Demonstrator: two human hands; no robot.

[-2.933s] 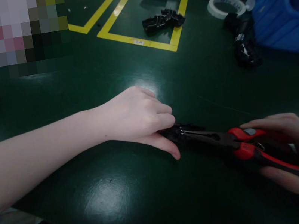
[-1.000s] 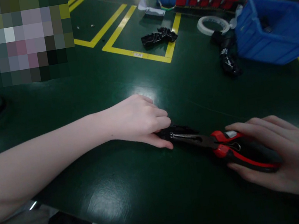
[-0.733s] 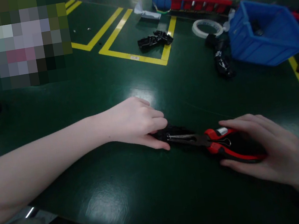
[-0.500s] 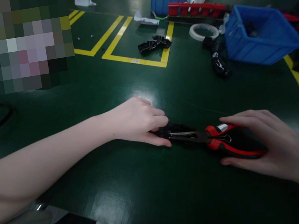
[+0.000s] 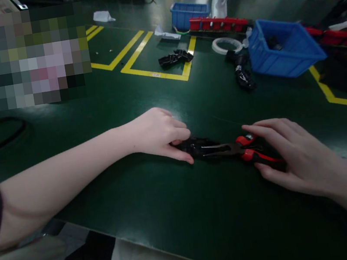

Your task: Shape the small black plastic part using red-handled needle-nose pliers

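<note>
My left hand is closed on one end of a black plastic-looking part low over the green table. The exact kind of that part is unclear against the dark surface. Long-nosed pliers with red and black handles point left, their jaws at the black part. Around the handles curls my right hand, thumb below and fingers above. Whether the jaw tips bite on the part cannot be made out.
Beyond my hands on the green table lie black parts, a black wrapped piece, a tape roll and a blue bin. A second blue bin and a red strip stand further back. A black cable loops at left.
My right hand has moved forward along the pliers' handles and covers more of them. The handles look closer together. The camera view has shifted slightly; my left hand keeps its hold.
</note>
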